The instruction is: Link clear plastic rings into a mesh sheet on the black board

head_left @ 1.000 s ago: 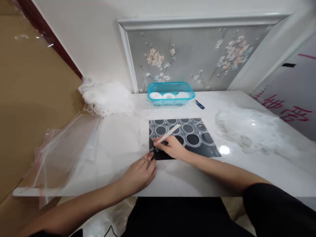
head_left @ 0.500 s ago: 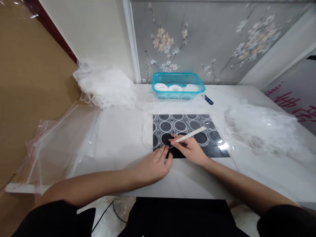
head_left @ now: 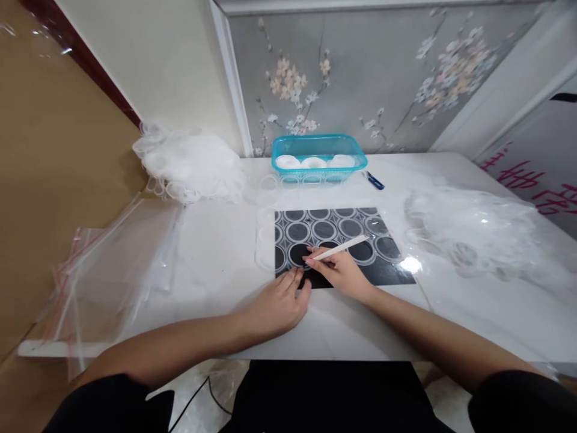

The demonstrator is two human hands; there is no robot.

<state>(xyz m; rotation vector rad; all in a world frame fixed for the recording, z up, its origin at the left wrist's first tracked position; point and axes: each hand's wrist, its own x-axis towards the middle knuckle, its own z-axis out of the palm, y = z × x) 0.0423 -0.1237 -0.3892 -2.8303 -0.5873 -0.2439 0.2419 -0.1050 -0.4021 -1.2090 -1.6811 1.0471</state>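
Note:
A clear sheet with rows of whitish rings [head_left: 324, 230] lies over a black mat [head_left: 387, 276] on the white table. In my right hand [head_left: 340, 270] is a thin white stick [head_left: 345, 245], pinched like a pen, its lower end near a ring in the front row. My left hand [head_left: 282, 304] rests at the mat's front edge, fingers stretched out, with the fingertips touching the sheet just below that ring. What the stick's tip touches is too small to make out.
Behind the mat stands a turquoise basket [head_left: 320, 139] with white round pieces [head_left: 314, 163] inside. A dark blue pen-like object [head_left: 375, 181] lies beside it. Piles of clear plastic ring scraps [head_left: 189, 162] and clear film [head_left: 487, 234] flank the mat. Transparent bags [head_left: 121, 258] hang over the left edge.
The camera view has shifted slightly. Both hands stay at almost the same spot on the sheet, the stick still in my right hand.

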